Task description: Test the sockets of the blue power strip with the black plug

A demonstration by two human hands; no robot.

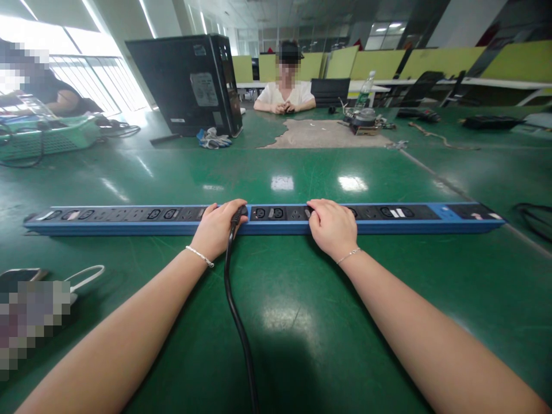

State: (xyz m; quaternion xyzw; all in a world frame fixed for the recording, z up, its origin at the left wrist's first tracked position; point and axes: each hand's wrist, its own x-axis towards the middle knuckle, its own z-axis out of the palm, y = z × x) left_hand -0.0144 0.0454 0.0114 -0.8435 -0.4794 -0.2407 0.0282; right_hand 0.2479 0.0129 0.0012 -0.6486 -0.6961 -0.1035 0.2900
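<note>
A long blue power strip (278, 228) with a black socket face lies crosswise on the green table. My left hand (217, 227) is closed around a black plug (239, 215) at the strip, left of its middle. From the plug a black cord (233, 293) runs down towards me. Whether the plug's pins sit inside a socket cannot be seen under my fingers. My right hand (333, 227) is closed over the strip right of the middle, with fingers on its far edge and sockets hidden beneath. Several uncovered sockets show between my hands and further out.
A black computer case (185, 86) stands at the back left beside gloves (213, 138). A green basket (64, 138) is far left. A person (284, 95) sits opposite, another at left. A bottle (365, 91) stands at the back; a phone-like object (21, 276) lies near left.
</note>
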